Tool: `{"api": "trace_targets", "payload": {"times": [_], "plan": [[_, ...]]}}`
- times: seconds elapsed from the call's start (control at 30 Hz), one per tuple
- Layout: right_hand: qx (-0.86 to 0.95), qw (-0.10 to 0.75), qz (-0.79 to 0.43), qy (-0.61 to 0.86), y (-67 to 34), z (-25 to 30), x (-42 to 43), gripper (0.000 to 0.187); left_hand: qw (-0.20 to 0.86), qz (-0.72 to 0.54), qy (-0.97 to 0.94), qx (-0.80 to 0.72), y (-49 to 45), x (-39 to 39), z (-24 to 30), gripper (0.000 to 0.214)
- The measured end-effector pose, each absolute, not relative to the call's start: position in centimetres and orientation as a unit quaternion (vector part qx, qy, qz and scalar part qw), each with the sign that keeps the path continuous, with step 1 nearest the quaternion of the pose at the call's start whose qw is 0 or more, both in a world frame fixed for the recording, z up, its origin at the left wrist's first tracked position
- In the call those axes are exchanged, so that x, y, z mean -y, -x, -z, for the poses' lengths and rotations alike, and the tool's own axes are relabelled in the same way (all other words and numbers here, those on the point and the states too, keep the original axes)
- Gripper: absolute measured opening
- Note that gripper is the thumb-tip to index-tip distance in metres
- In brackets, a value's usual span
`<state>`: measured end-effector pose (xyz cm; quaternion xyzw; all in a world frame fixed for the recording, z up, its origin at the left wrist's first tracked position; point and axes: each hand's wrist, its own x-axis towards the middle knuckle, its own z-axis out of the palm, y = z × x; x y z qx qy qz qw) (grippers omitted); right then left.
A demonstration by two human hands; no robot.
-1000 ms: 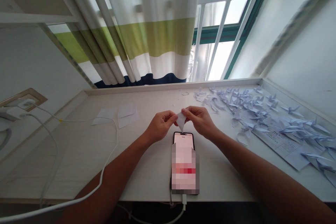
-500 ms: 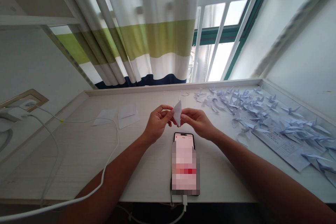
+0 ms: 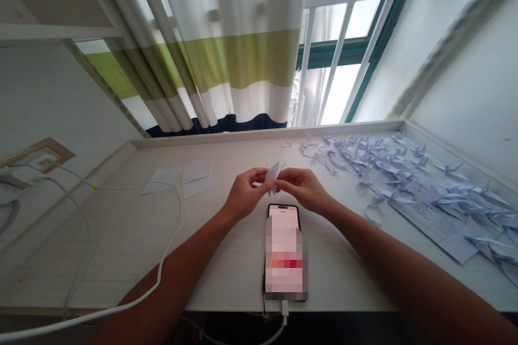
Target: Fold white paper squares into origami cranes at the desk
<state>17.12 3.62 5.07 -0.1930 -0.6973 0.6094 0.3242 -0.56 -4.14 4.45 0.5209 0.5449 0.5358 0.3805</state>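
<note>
A small white piece of folded paper is held up over the middle of the desk, with pointed tips at its top. My left hand pinches it from the left between thumb and fingers. From the right, my right hand has thumb and fingertips closed on its lower right side. The fingertips of both hands almost meet and cover part of the fold. Just below the hands a phone lies face up, its screen lit and partly blurred out.
Many folded paper cranes cover the right side of the desk, some on a printed sheet. Flat paper squares lie at the left. A white cable crosses the left side and my left forearm. Curtain and window rails stand behind.
The folded paper has turned and now shows separate pointed tips instead of one flat diamond face. My right fingers have moved left and closed onto it; both hands are nearer together.
</note>
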Motion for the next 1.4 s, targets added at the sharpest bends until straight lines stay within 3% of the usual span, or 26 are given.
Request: {"api": "trace_targets", "payload": {"times": [0.3, 0.57, 0.83, 1.03, 1.2, 1.4], "plan": [[0.678, 0.347, -0.605, 0.234, -17.4, -5.6, -3.8, 0.013, 0.48, -0.549, -0.497, -0.47, 0.8, 4.3, -5.3, 0.037], [0.736, 0.359, -0.499, 0.285, -16.8, -5.1, -3.2, 0.017, 0.405, -0.554, -0.516, -0.513, 0.2, 4.1, -4.1, 0.04], [0.637, 0.33, -0.662, 0.215, -17.2, -4.7, -4.1, 0.035, 0.54, -0.624, -0.348, -0.444, 0.6, 3.8, -4.7, 0.045], [0.609, 0.34, -0.668, 0.259, -17.1, -5.0, -3.8, 0.044, 0.511, -0.642, -0.307, -0.482, 0.7, 3.9, -5.3, 0.053], [0.548, 0.336, -0.726, 0.245, -17.1, -4.9, -3.9, 0.037, 0.492, -0.655, -0.329, -0.47, 0.7, 4.0, -5.1, 0.052], [0.56, 0.339, -0.713, 0.253, -17.0, -4.4, -4.3, 0.037, 0.42, -0.613, -0.44, -0.503, 0.8, 3.9, -4.2, 0.044]]}}
